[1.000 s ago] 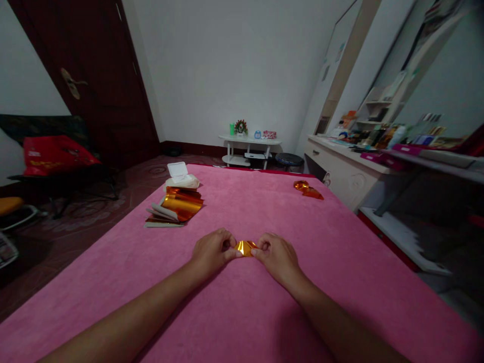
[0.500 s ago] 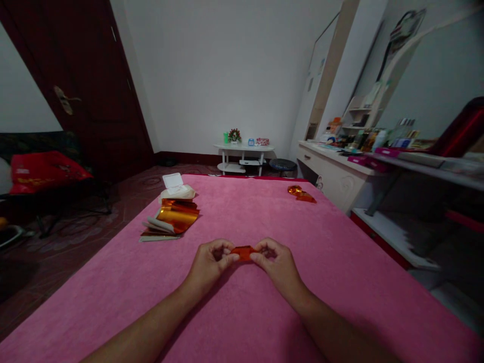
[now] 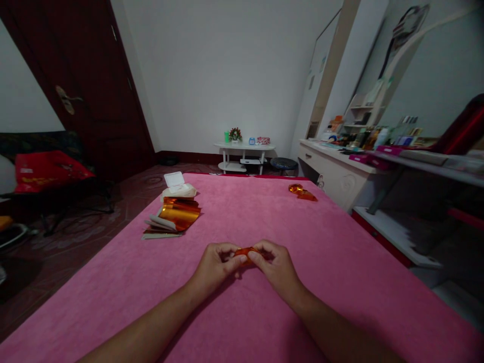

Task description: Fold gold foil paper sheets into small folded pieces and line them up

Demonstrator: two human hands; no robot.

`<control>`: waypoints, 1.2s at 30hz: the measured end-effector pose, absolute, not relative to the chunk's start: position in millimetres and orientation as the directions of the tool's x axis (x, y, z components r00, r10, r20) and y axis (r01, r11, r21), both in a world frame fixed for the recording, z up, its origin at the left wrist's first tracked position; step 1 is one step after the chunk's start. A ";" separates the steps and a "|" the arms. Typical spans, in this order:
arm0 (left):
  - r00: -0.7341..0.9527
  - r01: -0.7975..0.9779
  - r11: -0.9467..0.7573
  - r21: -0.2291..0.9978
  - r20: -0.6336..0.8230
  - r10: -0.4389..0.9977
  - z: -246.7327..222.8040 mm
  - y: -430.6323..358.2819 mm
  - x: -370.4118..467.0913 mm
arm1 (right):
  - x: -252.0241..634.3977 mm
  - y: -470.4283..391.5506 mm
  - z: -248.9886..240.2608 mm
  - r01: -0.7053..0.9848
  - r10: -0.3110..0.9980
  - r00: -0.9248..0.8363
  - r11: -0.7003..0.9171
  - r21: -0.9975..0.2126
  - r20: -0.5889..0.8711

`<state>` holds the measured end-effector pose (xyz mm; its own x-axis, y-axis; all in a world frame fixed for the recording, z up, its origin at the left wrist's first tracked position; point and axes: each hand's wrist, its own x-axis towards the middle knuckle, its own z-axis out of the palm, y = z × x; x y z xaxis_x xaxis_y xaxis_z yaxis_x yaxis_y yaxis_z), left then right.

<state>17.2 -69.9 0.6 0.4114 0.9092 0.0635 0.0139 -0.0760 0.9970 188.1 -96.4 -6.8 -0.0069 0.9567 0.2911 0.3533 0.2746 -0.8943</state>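
Between my two hands is a small folded piece of shiny orange-gold foil paper (image 3: 246, 251), held just above the pink cloth (image 3: 242, 307). My left hand (image 3: 219, 262) pinches its left end, with the thumb on the near side. At the right end, my right hand (image 3: 274, 262) grips it the same way. Both thumbs lie close together over the foil and hide part of it. To the left of my hands lies a stack of foil sheets (image 3: 181, 214), some with grey backing curling up. Folded gold foil pieces (image 3: 302, 192) rest at the far right of the cloth.
A white packet with a raised lid (image 3: 177, 185) sits behind the foil stack. Beyond the cloth's far edge stand a low white table (image 3: 244, 146) and a dark round stool (image 3: 283, 164). A cluttered dresser (image 3: 333, 171) lines the right; a red bag (image 3: 53, 171) is at left.
My thumbs have come closer together over the foil, and less of it shows. It now looks narrower and more rolled. The stack and the far pieces stay in place.
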 end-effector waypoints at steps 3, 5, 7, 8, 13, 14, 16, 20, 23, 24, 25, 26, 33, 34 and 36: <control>0.395 0.016 -0.072 0.997 0.060 0.917 1.7 -70.6 18.2 | 188.2 -96.6 -6.7 0.375 0.949 -0.022 0.300 -0.877 0.315; 0.404 0.039 -0.087 0.995 0.064 0.912 4.2 -71.3 17.6 | 189.2 -96.4 -5.5 0.361 0.949 -0.031 0.303 -0.882 0.314; 0.421 0.075 -0.122 0.990 0.080 0.904 7.2 -72.4 16.3 | 190.0 -96.2 -4.1 0.334 0.950 -0.043 0.304 -0.892 0.308; 0.424 0.092 -0.145 0.985 0.093 0.901 8.4 -73.2 15.7 | 190.1 -96.1 -3.5 0.320 0.952 -0.048 0.303 -0.898 0.304; 0.368 0.126 -0.125 0.984 0.070 0.927 5.6 -74.7 14.2 | 189.0 -95.3 -4.0 0.293 0.974 -0.049 0.225 -0.929 0.221; 0.354 0.135 -0.112 0.985 0.058 0.933 3.5 -74.1 14.3 | 188.6 -95.3 -4.7 0.317 0.978 -0.026 0.204 -0.926 0.207; 0.356 0.148 -0.125 0.981 0.065 0.932 -0.5 -72.3 14.5 | 187.8 -95.8 -5.8 0.372 0.979 0.020 0.180 -0.911 0.202; 0.442 0.145 -0.235 0.961 0.149 0.884 -4.3 -70.2 14.7 | 185.3 -98.5 -5.7 0.402 0.972 -0.008 0.218 -0.889 0.234; 0.462 0.116 -0.227 0.967 0.150 0.874 -3.5 -71.3 13.9 | 183.6 -99.7 -5.1 0.389 0.967 -0.056 0.251 -0.886 0.249; 0.446 0.113 -0.219 0.969 0.147 0.883 -3.1 -71.8 13.5 | 183.4 -99.6 -5.3 0.375 0.967 -0.061 0.251 -0.892 0.247; 0.424 0.117 -0.220 0.968 0.152 0.893 -2.6 -72.3 13.2 | 183.4 -99.4 -5.7 0.361 0.969 -0.060 0.246 -0.900 0.240; 0.403 0.125 -0.229 0.965 0.161 0.901 -2.4 -72.6 13.0 | 183.6 -99.0 -6.3 0.352 0.972 -0.050 0.234 -0.906 0.232; 0.463 0.163 -0.310 0.936 0.205 0.862 -2.9 -73.2 13.2 | 184.9 -102.4 -6.4 0.479 0.956 -0.080 0.285 -0.830 0.282; 0.460 0.160 -0.318 0.934 0.214 0.862 -2.8 -73.2 12.7 | 184.1 -103.5 -5.8 0.477 0.953 -0.093 0.296 -0.828 0.287; 0.430 0.159 -0.324 0.933 0.230 0.873 -2.1 -73.2 10.9 | 182.3 -104.9 -5.2 0.467 0.955 -0.097 0.292 -0.834 0.280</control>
<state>10.9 -73.2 -2.1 0.4297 0.8731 0.2304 0.1589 -0.3243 0.9325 182.3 -104.9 -5.2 -0.0969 0.9550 0.2803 0.4674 0.2923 -0.8343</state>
